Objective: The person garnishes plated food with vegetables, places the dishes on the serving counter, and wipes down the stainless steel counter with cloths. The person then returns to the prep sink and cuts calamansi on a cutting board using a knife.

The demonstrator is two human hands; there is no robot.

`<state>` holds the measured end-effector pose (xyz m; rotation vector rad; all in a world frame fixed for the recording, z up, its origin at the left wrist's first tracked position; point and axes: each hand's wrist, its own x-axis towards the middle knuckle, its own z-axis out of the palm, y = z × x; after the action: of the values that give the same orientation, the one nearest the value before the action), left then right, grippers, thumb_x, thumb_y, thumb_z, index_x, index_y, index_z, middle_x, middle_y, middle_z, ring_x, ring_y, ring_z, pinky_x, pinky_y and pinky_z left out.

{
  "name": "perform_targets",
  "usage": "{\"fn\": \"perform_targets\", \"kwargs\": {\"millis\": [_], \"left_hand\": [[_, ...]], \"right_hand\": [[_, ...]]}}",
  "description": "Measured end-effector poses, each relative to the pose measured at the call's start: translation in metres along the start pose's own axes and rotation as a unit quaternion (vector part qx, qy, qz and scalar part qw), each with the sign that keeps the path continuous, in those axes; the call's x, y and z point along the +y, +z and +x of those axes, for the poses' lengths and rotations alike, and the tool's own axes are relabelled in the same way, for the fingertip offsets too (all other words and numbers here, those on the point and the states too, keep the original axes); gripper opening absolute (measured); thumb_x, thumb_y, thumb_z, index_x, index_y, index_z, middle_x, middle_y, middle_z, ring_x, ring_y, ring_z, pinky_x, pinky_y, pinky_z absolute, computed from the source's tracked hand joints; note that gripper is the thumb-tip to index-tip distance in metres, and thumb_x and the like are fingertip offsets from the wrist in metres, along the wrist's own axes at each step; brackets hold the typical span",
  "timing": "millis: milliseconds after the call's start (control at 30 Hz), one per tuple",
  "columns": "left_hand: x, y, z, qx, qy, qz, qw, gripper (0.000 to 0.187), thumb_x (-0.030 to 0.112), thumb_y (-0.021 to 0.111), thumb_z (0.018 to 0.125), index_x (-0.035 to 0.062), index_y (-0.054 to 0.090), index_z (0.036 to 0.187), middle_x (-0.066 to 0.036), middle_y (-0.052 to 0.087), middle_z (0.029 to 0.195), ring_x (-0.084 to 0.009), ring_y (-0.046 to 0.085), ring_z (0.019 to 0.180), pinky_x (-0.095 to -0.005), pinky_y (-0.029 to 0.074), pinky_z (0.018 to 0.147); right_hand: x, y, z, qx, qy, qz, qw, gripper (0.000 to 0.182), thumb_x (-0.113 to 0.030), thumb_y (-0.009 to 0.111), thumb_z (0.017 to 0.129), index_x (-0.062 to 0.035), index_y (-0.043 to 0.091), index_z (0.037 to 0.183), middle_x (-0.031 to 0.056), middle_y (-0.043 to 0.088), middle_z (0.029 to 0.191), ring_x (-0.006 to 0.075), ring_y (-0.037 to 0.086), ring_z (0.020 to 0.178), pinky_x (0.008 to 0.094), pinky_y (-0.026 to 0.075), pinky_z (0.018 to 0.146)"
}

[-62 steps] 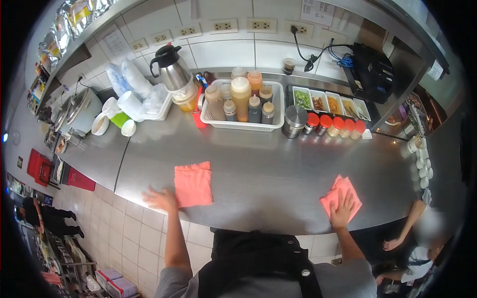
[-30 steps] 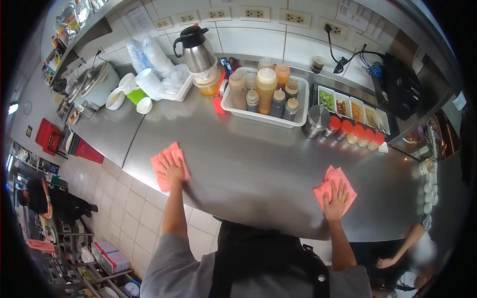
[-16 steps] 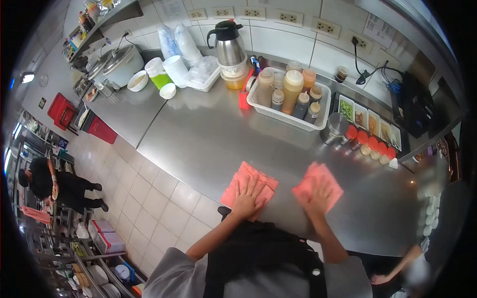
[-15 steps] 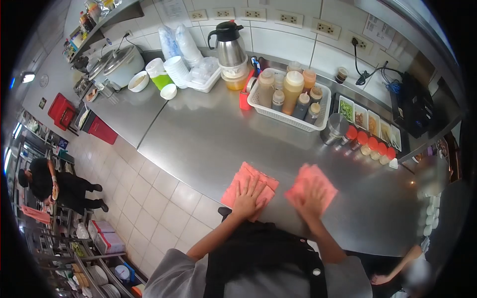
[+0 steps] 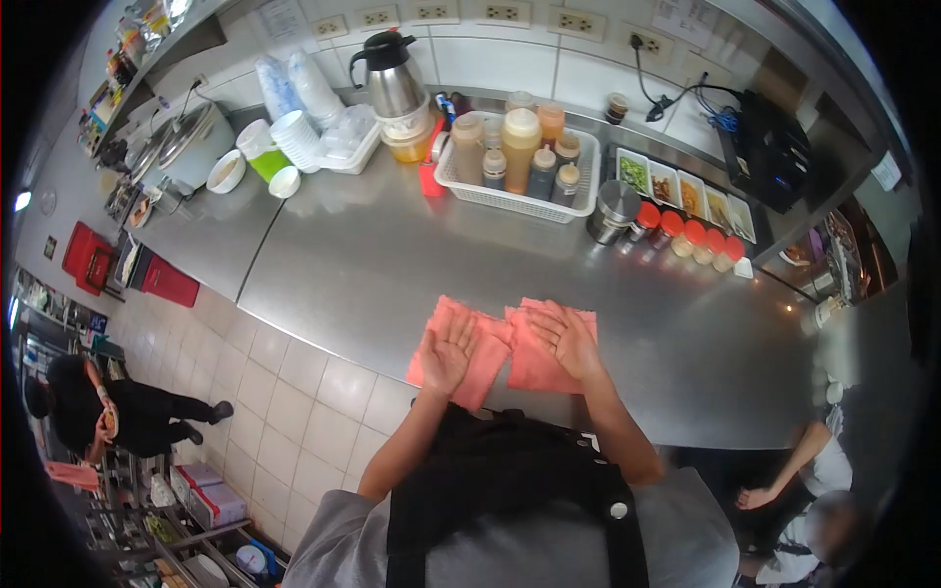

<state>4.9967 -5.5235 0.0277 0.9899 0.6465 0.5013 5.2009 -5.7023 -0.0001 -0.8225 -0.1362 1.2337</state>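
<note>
Two folded pink cloths lie side by side at the front edge of the steel counter [image 5: 363, 260]. Over the left cloth [image 5: 480, 372] is my left hand [image 5: 448, 353], palm turned up and fingers spread, holding nothing. My right hand [image 5: 569, 340] is above the right cloth [image 5: 539, 367], tilted on its side with the fingers apart and nothing gripped. The inner edges of the cloths nearly touch.
Along the back stand a steel jug [image 5: 392, 83], a white basket of sauce bottles [image 5: 520, 204], red-lidded jars [image 5: 669, 225] and topping trays [image 5: 691, 196]. Stacked bowls [image 5: 294, 137] are at left. One person [image 5: 127, 402] stands far left; others' arms [image 5: 789, 470] show lower right.
The right cloth has moved left beside the other one. Both hands were flat on the cloths and are now turned and raised off them. The camera view has shifted.
</note>
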Motion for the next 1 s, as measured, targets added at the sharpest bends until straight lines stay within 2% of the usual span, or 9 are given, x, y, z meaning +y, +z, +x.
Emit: {"fn": "perform_targets", "kwargs": {"millis": [100, 167, 233, 300, 367, 500, 633, 733, 1000], "left_hand": [[-0.004, 0.002, -0.003, 0.023, 0.085, 0.26, 0.962, 0.058, 0.04, 0.043, 0.101, 0.0093, 0.038, 0.15, -0.016, 0.03, 0.158, -0.0359, 0.026, 0.146, -0.0525, 0.015, 0.12], [-0.006, 0.005, -0.008, 0.0, 0.193, 0.46, 0.867, 0.058, 0.039, 0.043, 0.102, 0.0091, 0.037, 0.15, -0.017, 0.028, 0.159, -0.0362, 0.025, 0.147, -0.0524, 0.014, 0.121], [-0.015, 0.009, -0.012, -0.055, 0.273, 0.566, 0.776, 0.058, 0.038, 0.043, 0.102, 0.0088, 0.036, 0.151, -0.017, 0.027, 0.159, -0.0365, 0.024, 0.147, -0.0523, 0.012, 0.121], [-0.034, 0.015, -0.017, -0.117, 0.299, 0.582, 0.747, 0.058, 0.038, 0.043, 0.102, 0.0087, 0.036, 0.151, -0.017, 0.027, 0.16, -0.0366, 0.023, 0.148, -0.0523, 0.012, 0.121], [-0.058, 0.008, -0.02, -0.07, 0.257, 0.752, 0.603, 0.059, 0.035, 0.049, 0.099, 0.0134, 0.037, 0.152, -0.015, 0.024, 0.161, -0.0395, 0.02, 0.147, -0.0567, 0.009, 0.12], [-0.058, 0.004, -0.02, -0.092, 0.263, 0.72, 0.636, 0.059, 0.033, 0.05, 0.097, 0.0149, 0.038, 0.152, -0.015, 0.022, 0.162, -0.0412, 0.02, 0.147, -0.0591, 0.008, 0.119], [-0.06, 0.002, -0.021, -0.097, 0.278, 0.72, 0.629, 0.059, 0.032, 0.05, 0.097, 0.015, 0.037, 0.152, -0.015, 0.021, 0.162, -0.041, 0.021, 0.147, -0.0587, 0.008, 0.119], [-0.068, 0.007, -0.02, -0.075, 0.277, 0.709, 0.644, 0.058, 0.032, 0.049, 0.098, 0.015, 0.037, 0.152, -0.015, 0.021, 0.162, -0.0409, 0.022, 0.147, -0.0586, 0.008, 0.119], [-0.106, 0.052, -0.068, -0.119, 0.254, 0.754, 0.594, 0.056, 0.034, 0.046, 0.099, 0.0177, 0.037, 0.152, -0.014, 0.025, 0.161, -0.0421, 0.02, 0.147, -0.0601, 0.008, 0.119]], "right_hand": [[0.001, 0.013, -0.006, 0.079, -0.15, -0.336, 0.927, 0.051, -0.041, 0.044, 0.103, -0.0128, 0.046, 0.145, 0.0118, 0.045, 0.15, 0.0297, 0.043, 0.137, 0.0431, 0.035, 0.112], [0.011, 0.014, -0.011, 0.168, -0.321, -0.681, 0.637, 0.04, -0.029, 0.052, 0.098, -0.0116, 0.059, 0.133, 0.0174, 0.045, 0.148, 0.0338, 0.042, 0.136, 0.0511, 0.03, 0.114], [0.023, 0.005, -0.025, 0.134, -0.351, -0.786, 0.491, 0.05, -0.034, 0.054, 0.095, -0.0145, 0.052, 0.141, 0.0178, 0.038, 0.153, 0.0368, 0.033, 0.142, 0.0571, 0.024, 0.116], [0.03, 0.001, -0.046, 0.149, -0.299, -0.797, 0.502, 0.053, -0.037, 0.053, 0.096, -0.0173, 0.047, 0.145, 0.0157, 0.033, 0.157, 0.0355, 0.028, 0.145, 0.059, 0.019, 0.116], [0.027, -0.014, -0.066, 0.143, -0.259, -0.802, 0.518, 0.057, -0.04, 0.051, 0.097, -0.0202, 0.042, 0.15, 0.0137, 0.028, 0.16, 0.0342, 0.023, 0.148, 0.0608, 0.015, 0.117], [0.017, -0.084, -0.116, 0.351, -0.226, -0.808, 0.416, 0.061, -0.047, 0.044, 0.098, -0.0253, 0.034, 0.154, 0.0126, 0.02, 0.163, 0.0332, 0.012, 0.152, 0.0562, 0.001, 0.12], [-0.011, -0.127, -0.212, 0.53, -0.021, -0.763, 0.371, 0.061, -0.045, 0.037, 0.101, -0.0246, 0.024, 0.157, 0.0136, 0.017, 0.164, 0.0369, 0.009, 0.151, 0.0586, 0.0, 0.119], [-0.005, -0.138, -0.233, 0.604, -0.059, -0.707, 0.363, 0.06, -0.042, 0.039, 0.1, -0.0235, 0.026, 0.157, 0.016, 0.018, 0.163, 0.0423, 0.009, 0.15, 0.0608, 0.0, 0.118], [0.064, -0.066, -0.176, 0.396, -0.164, -0.79, 0.438, 0.063, -0.044, 0.046, 0.097, -0.0237, 0.031, 0.155, 0.0183, 0.017, 0.162, 0.046, 0.012, 0.148, 0.0702, 0.005, 0.114]]}}
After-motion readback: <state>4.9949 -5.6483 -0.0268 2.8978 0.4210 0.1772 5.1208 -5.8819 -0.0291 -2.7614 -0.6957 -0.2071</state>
